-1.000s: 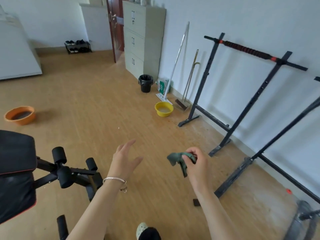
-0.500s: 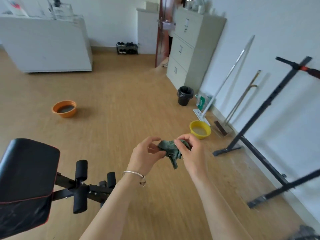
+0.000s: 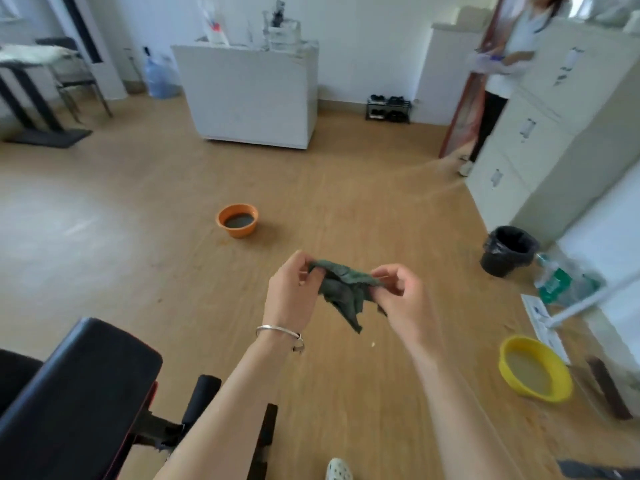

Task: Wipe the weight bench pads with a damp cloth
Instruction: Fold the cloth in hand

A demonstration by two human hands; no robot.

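A dark green cloth [image 3: 343, 289] hangs crumpled between both hands at mid-frame, over the wooden floor. My left hand [image 3: 291, 292] pinches its left edge, and my right hand [image 3: 401, 296] pinches its right edge, so the cloth is stretched a little with a corner dangling down. The black weight bench pad [image 3: 76, 403], edged in red, fills the lower left corner. Its black foam rollers [image 3: 201, 396] and frame stick out to the right, under my left forearm. Both hands are above and to the right of the pad, apart from it.
An orange basin [image 3: 237, 220] with dark water sits on the floor ahead. A yellow basin [image 3: 533, 372] stands at the right by a mop [image 3: 585, 303]. A black bin [image 3: 507, 250] and grey cabinet [image 3: 540, 140] line the right wall. A person [image 3: 502, 64] stands by the door. A white counter [image 3: 252, 98] is behind.
My view has swung left. My left hand came up from open air and took hold of the cloth, which now stretches between both hands.
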